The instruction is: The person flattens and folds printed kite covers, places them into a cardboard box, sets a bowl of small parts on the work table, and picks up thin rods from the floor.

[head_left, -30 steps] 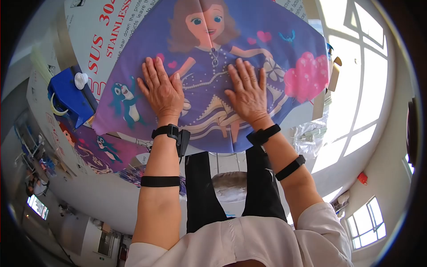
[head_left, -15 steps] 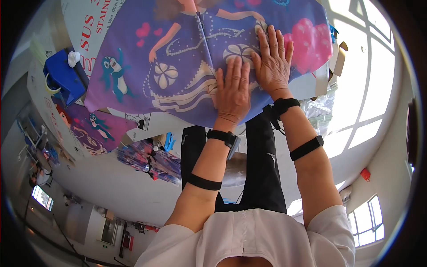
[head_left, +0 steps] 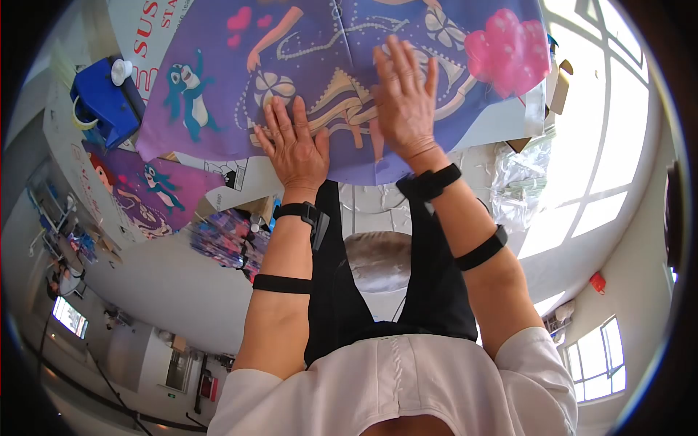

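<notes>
A purple printed fabric sheet lies spread out in front of me, printed with a dress, pink hearts, balloons and a blue-and-white cartoon animal. A vertical fold line runs down its middle. My left hand lies palm down on the sheet's near part, fingers spread, over the printed skirt hem. To the right, my right hand is over the middle of the sheet, fingers stretched out and slightly blurred. Whether its palm touches the fabric I cannot tell. Neither hand holds anything.
On the left stand a blue tape dispenser and a second printed sheet. White board with red lettering shows beneath the fabric. A bundle of printed fabric is lower left; clear plastic bags lie at right. A round stool seat is below.
My left hand has slid leftward across the sheet, away from my right hand. My right hand has shifted left and slightly nearer me. The sheet appears lower in view.
</notes>
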`<action>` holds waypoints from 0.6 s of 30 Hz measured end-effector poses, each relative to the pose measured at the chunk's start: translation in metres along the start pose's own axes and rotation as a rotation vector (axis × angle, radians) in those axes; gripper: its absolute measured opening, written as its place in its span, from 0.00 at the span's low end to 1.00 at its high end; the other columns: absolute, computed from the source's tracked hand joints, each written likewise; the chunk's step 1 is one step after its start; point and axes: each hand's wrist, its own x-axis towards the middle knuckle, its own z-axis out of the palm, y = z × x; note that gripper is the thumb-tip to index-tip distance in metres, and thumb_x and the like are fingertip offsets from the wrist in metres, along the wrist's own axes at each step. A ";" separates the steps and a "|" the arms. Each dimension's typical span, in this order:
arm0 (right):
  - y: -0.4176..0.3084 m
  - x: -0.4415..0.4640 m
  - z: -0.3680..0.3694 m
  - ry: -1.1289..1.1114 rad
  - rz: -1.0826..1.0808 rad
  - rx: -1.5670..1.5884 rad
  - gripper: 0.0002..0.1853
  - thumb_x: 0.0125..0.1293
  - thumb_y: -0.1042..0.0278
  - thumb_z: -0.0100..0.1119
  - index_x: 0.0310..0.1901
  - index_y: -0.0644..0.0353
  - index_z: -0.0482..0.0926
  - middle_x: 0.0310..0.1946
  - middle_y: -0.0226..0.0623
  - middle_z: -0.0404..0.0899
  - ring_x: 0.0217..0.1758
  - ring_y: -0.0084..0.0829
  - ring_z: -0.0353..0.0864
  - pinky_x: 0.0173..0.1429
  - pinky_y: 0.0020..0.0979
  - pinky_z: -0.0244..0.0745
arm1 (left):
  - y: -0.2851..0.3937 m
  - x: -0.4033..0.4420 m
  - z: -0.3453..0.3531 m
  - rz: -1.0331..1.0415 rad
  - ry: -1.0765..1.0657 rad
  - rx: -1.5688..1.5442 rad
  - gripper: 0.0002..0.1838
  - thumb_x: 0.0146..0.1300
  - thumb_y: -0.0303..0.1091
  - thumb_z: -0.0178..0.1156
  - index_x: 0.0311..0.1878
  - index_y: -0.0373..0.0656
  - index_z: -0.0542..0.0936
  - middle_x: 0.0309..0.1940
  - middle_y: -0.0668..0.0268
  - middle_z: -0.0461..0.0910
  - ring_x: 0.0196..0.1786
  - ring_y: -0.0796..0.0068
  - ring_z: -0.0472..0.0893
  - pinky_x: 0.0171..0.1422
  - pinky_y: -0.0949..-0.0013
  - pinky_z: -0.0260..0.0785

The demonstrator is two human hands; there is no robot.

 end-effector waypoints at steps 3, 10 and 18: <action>-0.056 -0.036 0.022 -0.197 -0.153 -0.014 0.30 0.63 0.63 0.51 0.68 0.53 0.65 0.74 0.35 0.56 0.78 0.33 0.51 0.79 0.49 0.35 | -0.003 0.001 0.005 -0.012 -0.008 0.036 0.34 0.69 0.50 0.47 0.75 0.49 0.55 0.76 0.53 0.49 0.78 0.50 0.47 0.77 0.41 0.33; 0.011 -0.085 -0.002 -0.302 -0.037 -0.135 0.36 0.64 0.52 0.56 0.72 0.48 0.59 0.75 0.28 0.53 0.79 0.31 0.48 0.79 0.50 0.34 | -0.002 0.000 0.002 -0.001 -0.004 0.008 0.34 0.69 0.48 0.48 0.75 0.51 0.55 0.76 0.53 0.48 0.78 0.51 0.48 0.76 0.40 0.34; 0.025 -0.190 -0.017 0.095 1.083 0.782 0.36 0.63 0.60 0.65 0.68 0.67 0.61 0.68 0.47 0.62 0.73 0.40 0.59 0.75 0.39 0.51 | -0.004 -0.002 0.002 -0.009 -0.001 0.014 0.34 0.68 0.50 0.48 0.76 0.53 0.54 0.77 0.56 0.48 0.78 0.53 0.47 0.76 0.40 0.35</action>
